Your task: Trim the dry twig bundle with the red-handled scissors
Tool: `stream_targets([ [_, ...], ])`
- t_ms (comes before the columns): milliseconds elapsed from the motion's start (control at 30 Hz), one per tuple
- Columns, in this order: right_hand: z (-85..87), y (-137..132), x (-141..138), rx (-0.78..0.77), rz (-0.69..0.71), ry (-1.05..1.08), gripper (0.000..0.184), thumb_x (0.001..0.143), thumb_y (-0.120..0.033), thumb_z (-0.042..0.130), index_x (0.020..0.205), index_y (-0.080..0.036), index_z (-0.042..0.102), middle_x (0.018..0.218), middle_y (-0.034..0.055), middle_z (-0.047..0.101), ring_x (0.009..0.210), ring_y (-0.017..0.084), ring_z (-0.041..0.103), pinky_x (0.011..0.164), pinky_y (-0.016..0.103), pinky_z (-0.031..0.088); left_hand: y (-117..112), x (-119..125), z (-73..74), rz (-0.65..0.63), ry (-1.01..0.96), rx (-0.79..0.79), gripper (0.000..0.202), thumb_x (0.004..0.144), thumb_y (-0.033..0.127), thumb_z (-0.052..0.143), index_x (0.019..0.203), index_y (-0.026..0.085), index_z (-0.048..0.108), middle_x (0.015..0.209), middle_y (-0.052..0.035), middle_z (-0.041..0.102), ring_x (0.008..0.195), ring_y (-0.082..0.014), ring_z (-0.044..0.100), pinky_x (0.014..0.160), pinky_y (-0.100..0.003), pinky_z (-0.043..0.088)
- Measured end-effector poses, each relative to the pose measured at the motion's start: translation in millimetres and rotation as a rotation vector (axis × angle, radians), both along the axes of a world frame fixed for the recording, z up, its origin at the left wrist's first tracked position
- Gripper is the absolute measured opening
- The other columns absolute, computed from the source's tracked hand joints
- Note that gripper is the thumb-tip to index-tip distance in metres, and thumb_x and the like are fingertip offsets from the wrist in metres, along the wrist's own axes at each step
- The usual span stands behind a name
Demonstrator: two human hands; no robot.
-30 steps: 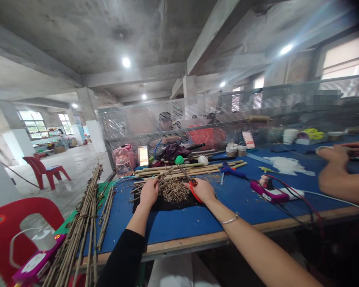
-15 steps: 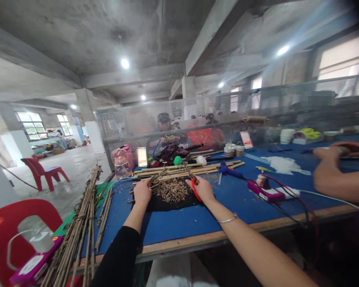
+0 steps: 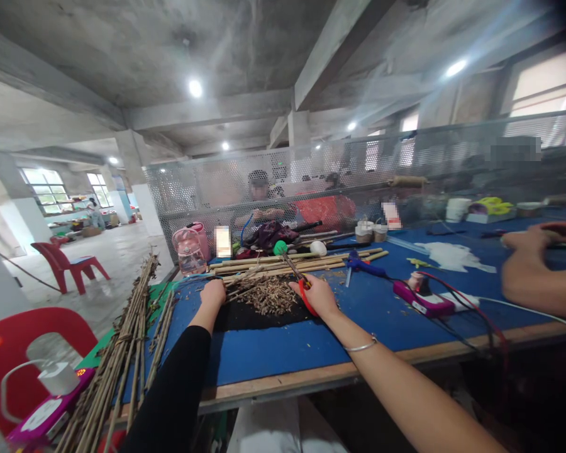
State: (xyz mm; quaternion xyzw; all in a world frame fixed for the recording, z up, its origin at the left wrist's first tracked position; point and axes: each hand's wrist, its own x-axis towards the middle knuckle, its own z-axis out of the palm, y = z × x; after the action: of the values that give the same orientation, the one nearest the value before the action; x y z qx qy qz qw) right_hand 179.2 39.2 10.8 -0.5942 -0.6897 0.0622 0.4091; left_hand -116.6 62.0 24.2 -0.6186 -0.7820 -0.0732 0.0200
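My right hand (image 3: pixel 318 296) grips scissors (image 3: pixel 304 294) with red-orange handles, their blades pointing up and left over the pile. Under the blades lies a heap of short cut twig pieces (image 3: pixel 271 297) on a black cloth (image 3: pixel 249 319). At the left edge of this heap, my left hand (image 3: pixel 212 296) is closed, and a thin dry twig (image 3: pixel 238 288) runs from its fingers toward the heap. Its fingertips are partly hidden. Behind the heap, long pale sticks (image 3: pixel 283 265) lie across the blue table (image 3: pixel 259 358).
Bundled long stalks (image 3: pixel 129 340) lean along the table's left side. A blue glue gun (image 3: pixel 365 266) and a purple power strip (image 3: pixel 422 299) with cables lie to the right. A co-worker's arm (image 3: pixel 538 270) reaches in at far right. A mesh screen (image 3: pixel 198 189) stands behind.
My left hand has shifted left, away from the scissors. My right hand still holds the scissors in nearly the same place, and the view has tilted slightly.
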Motion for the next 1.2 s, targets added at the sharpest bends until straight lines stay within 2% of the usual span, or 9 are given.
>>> stream_targets([
  [200,0.3,-1.2,-0.5,-0.017,0.010,0.017,0.039,0.070,-0.058,0.048,0.073,-0.021,0.060,0.070,0.0046,0.065,0.065,0.018,0.058,0.054,0.022,0.032,1.4,-13.1,6.4,-0.025,-0.036,0.148,0.023,0.077,0.026,0.050,0.093,0.019,0.063,0.095,-0.0099,0.065,0.091,-0.0196,0.059,0.075,-0.024,0.042],
  [333,-0.6,0.0,-0.2,-0.012,0.010,0.007,0.038,0.071,-0.057,0.047,0.071,-0.021,0.059,0.068,0.0043,0.065,0.064,0.017,0.057,0.054,0.023,0.032,0.4,-15.5,13.0,-0.142,-0.027,0.081,0.020,0.073,0.029,0.056,0.088,0.020,0.064,0.092,-0.0075,0.066,0.089,-0.0186,0.059,0.075,-0.023,0.042],
  [433,-1.0,0.7,-0.1,-0.019,0.003,0.000,0.039,0.071,-0.057,0.048,0.074,-0.020,0.060,0.071,0.0052,0.065,0.067,0.018,0.058,0.056,0.023,0.033,1.4,-13.5,13.4,-0.205,-0.014,0.064,0.027,0.079,0.036,0.046,0.086,0.020,0.066,0.089,-0.0094,0.067,0.088,-0.0188,0.060,0.075,-0.024,0.042],
  [533,-0.3,-0.2,-0.4,-0.031,-0.007,-0.002,0.041,0.070,-0.058,0.049,0.076,-0.020,0.061,0.073,0.0056,0.066,0.069,0.019,0.059,0.057,0.023,0.034,4.1,-11.3,10.2,-0.134,0.037,0.094,0.030,0.082,0.030,0.039,0.094,0.020,0.065,0.095,-0.0122,0.065,0.092,-0.0199,0.059,0.077,-0.026,0.043],
  [700,1.8,-2.9,-1.5,-0.035,0.006,-0.012,0.039,0.070,-0.057,0.048,0.071,-0.020,0.061,0.068,0.0044,0.065,0.062,0.017,0.057,0.054,0.023,0.033,4.9,-13.7,4.0,-0.061,0.080,-0.028,0.026,0.075,0.020,0.048,0.095,0.020,0.065,0.099,-0.0135,0.064,0.091,-0.0218,0.060,0.075,-0.029,0.044],
  [900,2.3,-2.5,-1.7,-0.023,0.037,0.004,0.040,0.070,-0.058,0.049,0.076,-0.020,0.062,0.073,0.0051,0.066,0.068,0.017,0.059,0.059,0.022,0.035,-3.2,-20.1,12.0,-0.092,0.126,0.176,0.028,0.083,0.023,0.038,0.096,0.018,0.062,0.103,-0.0126,0.061,0.092,-0.0187,0.058,0.079,-0.027,0.042],
  [967,1.6,-2.0,-1.6,-0.030,0.038,0.005,0.041,0.069,-0.059,0.050,0.076,-0.021,0.061,0.074,0.0051,0.066,0.069,0.018,0.059,0.059,0.022,0.036,-6.3,-20.1,17.2,-0.100,0.104,0.189,0.029,0.084,0.023,0.036,0.097,0.017,0.061,0.103,-0.0122,0.061,0.093,-0.0179,0.058,0.080,-0.026,0.041],
  [1067,-0.2,-1.7,-1.5,-0.031,0.046,0.007,0.042,0.069,-0.060,0.049,0.078,-0.021,0.062,0.074,0.0045,0.066,0.068,0.018,0.059,0.058,0.022,0.035,-12.0,-16.4,24.0,-0.208,0.049,0.182,0.028,0.084,0.024,0.037,0.095,0.018,0.062,0.098,-0.0092,0.064,0.092,-0.0171,0.058,0.080,-0.024,0.040],
  [1200,-1.4,-1.9,-1.1,-0.021,0.039,0.018,0.041,0.068,-0.059,0.050,0.077,-0.021,0.062,0.073,0.0050,0.066,0.068,0.018,0.059,0.058,0.022,0.035,-21.6,-3.4,30.5,-0.356,-0.071,0.267,0.025,0.082,0.025,0.043,0.092,0.019,0.065,0.094,-0.0059,0.066,0.090,-0.0168,0.058,0.080,-0.023,0.040],
])
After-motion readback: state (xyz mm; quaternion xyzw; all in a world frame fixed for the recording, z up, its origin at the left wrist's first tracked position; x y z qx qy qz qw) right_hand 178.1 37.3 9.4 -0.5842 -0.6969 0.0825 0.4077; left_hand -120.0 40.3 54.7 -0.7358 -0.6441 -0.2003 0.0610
